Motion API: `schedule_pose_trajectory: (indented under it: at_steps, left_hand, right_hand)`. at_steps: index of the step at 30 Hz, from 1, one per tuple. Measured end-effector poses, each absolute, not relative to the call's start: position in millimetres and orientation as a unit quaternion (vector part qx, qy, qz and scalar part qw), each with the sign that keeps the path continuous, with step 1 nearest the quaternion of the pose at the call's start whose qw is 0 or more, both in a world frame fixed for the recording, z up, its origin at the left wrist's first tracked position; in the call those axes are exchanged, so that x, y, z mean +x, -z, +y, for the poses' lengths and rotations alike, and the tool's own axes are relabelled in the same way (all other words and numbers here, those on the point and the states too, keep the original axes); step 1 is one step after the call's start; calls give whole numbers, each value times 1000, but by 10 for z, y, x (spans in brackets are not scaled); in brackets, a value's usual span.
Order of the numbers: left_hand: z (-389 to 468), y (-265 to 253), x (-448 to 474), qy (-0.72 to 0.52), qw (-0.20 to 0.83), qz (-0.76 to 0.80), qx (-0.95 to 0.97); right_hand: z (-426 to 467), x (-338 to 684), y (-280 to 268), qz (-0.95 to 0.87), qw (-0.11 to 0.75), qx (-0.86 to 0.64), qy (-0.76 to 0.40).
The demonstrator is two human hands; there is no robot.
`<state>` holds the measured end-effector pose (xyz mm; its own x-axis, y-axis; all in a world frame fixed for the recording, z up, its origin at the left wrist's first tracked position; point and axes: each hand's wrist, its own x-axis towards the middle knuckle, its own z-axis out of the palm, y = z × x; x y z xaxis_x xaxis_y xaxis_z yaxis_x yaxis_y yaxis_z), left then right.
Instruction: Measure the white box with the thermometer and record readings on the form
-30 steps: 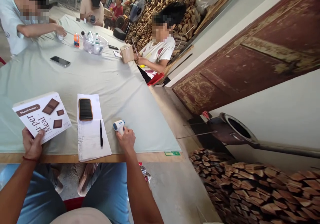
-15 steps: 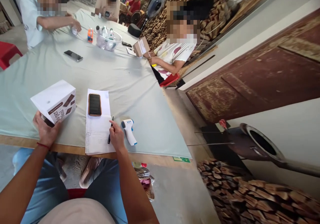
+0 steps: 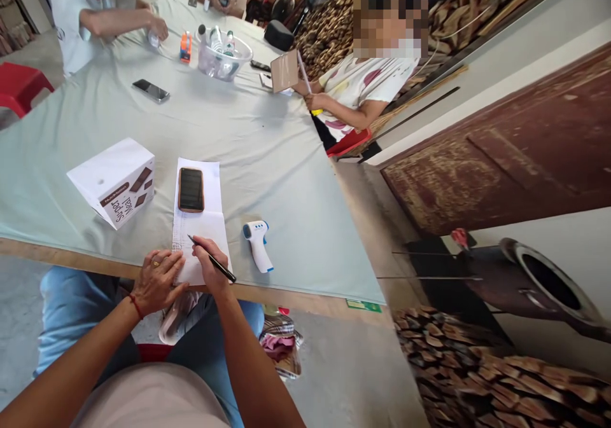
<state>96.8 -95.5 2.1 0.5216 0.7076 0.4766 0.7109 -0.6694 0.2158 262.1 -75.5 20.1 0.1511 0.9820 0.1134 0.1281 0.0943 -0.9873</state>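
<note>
While our left hand (image 3: 160,275) rested over the near left corner of the paper (image 3: 210,224), its fingers stretched out and gripping nothing, our right hand (image 3: 212,268) had the black pen (image 3: 224,269) pinched between thumb and fingers; whether the tip touched down, we could not tell. The paper lay by the table (image 3: 305,237)'s near edge, a phone (image 3: 191,190) on its far half. To its left sat a white box (image 3: 114,180); to its right, toward the table's near right corner, a thermometer gun (image 3: 259,247). We judged writing the step in hand, the next stroke calling for flat paper and a steady tip.
</note>
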Motion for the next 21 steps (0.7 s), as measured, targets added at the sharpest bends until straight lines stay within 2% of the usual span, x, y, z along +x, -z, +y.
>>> schedule_pose_trajectory:
  at_steps: [6, 21]
  left_hand:
    - [-940, -30, 1007, 271, 22, -408, -872]
    - [-945, -38, 1045, 294, 33, -415, -861]
  right_hand:
    - [-713, 2476, 54, -475, 539, -601, -350]
    - [-713, 2463, 199, -555, 520, -585, -282]
